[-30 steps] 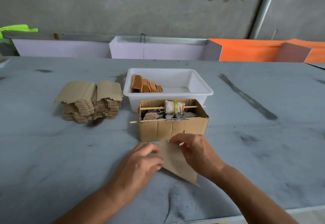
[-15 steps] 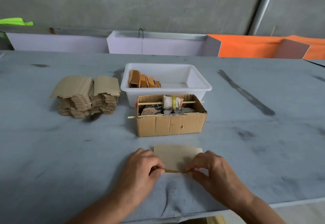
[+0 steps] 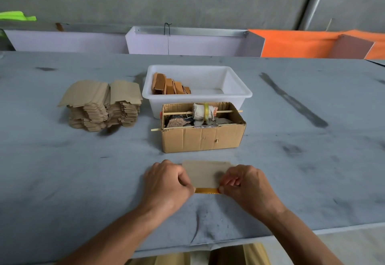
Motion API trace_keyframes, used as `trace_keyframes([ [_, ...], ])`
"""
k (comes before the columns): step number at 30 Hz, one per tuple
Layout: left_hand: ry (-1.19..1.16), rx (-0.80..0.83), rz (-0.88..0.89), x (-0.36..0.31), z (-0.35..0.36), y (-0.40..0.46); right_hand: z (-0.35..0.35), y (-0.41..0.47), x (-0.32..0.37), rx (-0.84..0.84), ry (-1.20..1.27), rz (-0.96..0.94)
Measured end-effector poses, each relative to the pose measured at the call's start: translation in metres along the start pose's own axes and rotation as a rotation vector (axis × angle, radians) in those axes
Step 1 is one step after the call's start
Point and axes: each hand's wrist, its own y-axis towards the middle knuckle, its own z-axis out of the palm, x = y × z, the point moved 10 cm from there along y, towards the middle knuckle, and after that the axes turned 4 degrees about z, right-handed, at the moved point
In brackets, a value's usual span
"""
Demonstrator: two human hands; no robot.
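Note:
A flat tan paper piece (image 3: 203,172) lies on the grey table (image 3: 62,177) near the front edge. Its near edge shows a narrow orange-yellow strip (image 3: 206,190). My left hand (image 3: 166,183) pinches the left end of that edge with curled fingers. My right hand (image 3: 248,187) pinches the right end the same way. Both hands rest on the table, one at each side of the paper.
Behind the paper stands an open cardboard box (image 3: 202,137) with wooden sticks and a wrapped roll across it. A white plastic tub (image 3: 239,85) behind it holds several folded brown pieces (image 3: 169,86). A stack of tan paper blanks (image 3: 102,104) sits at the left.
The paper went from tilted and lifted between my hands to flat on the table. Both hands slid to its near edge, and the orange-yellow strip now shows there.

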Motion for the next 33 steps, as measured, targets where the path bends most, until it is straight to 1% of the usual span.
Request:
trace_keyframes([
  [3,-0.012,0.073,-0.070,0.009,0.005,0.006,-0.001,0.002,-0.007,-0.008,0.012,0.027],
  [5,0.019,0.109,-0.068,0.010,0.007,0.007,-0.002,0.002,-0.009,-0.030,-0.034,0.021],
  [7,0.049,0.116,-0.016,0.006,0.005,0.008,-0.005,0.002,-0.009,-0.059,-0.080,0.002],
  [9,0.045,0.148,0.052,-0.001,0.006,0.011,-0.009,0.006,-0.005,-0.074,-0.189,-0.036],
  [11,0.022,0.206,0.123,-0.009,0.010,0.013,-0.007,0.011,-0.002,-0.023,-0.249,-0.053],
  [14,0.021,0.262,0.205,-0.016,0.012,0.015,-0.003,0.014,0.001,0.047,-0.227,-0.073],
  [17,0.075,0.243,0.283,-0.020,0.009,0.016,-0.003,0.012,0.004,0.034,-0.241,-0.112],
  [23,0.269,0.162,0.474,-0.037,0.002,0.008,-0.005,0.005,0.016,-0.040,-0.324,-0.232],
  [27,0.384,0.126,0.590,-0.049,-0.001,-0.002,-0.005,-0.002,0.028,-0.089,-0.433,-0.329],
  [33,0.509,0.113,0.700,-0.059,0.000,-0.013,-0.003,-0.008,0.034,-0.067,-0.537,-0.398],
])
